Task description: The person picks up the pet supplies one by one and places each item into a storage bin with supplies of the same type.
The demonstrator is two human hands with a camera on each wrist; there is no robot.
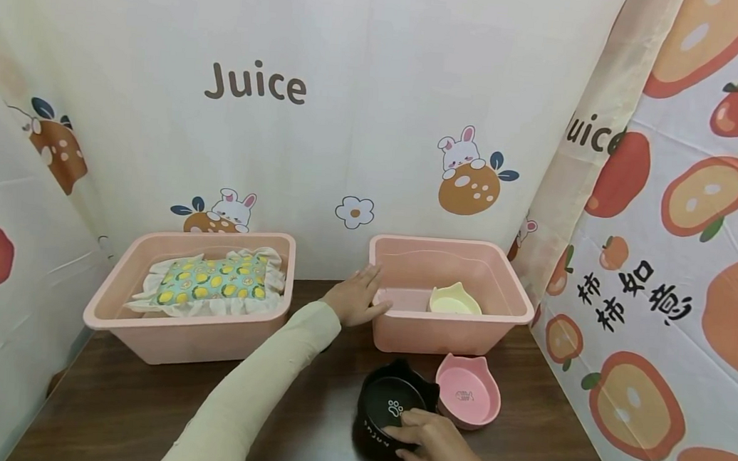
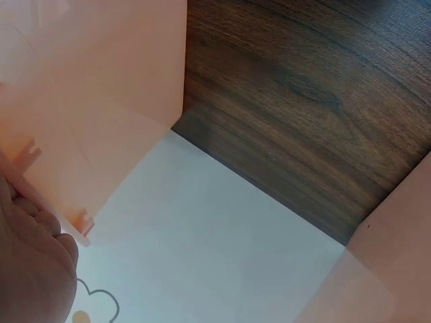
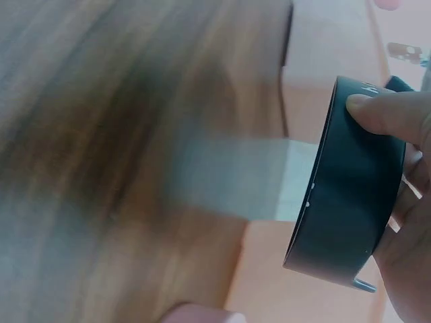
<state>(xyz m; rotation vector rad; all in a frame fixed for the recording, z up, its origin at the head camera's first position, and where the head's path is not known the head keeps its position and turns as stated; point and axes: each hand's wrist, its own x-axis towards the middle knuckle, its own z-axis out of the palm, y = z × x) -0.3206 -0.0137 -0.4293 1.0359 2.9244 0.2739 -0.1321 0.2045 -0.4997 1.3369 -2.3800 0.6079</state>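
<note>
My right hand pinches the near right wall of a black cat-eared pet bowl, with fingers inside and the thumb on the outer wall. A white paw print marks the bowl's inside. The right wrist view shows the black bowl side-on, apart from the wooden table, with the thumb on its wall. My left hand rests at the left rim of the right pink bin, its fingers extended. In the left wrist view the left hand meets the bin's rim. That bin contains a pale yellow cat-eared bowl.
A pink cat-eared bowl stands on the wooden table, right of the black one and in front of the right bin. Another pink bin at left contains a frilled lemon-print cushion. Printed curtains enclose the back and sides.
</note>
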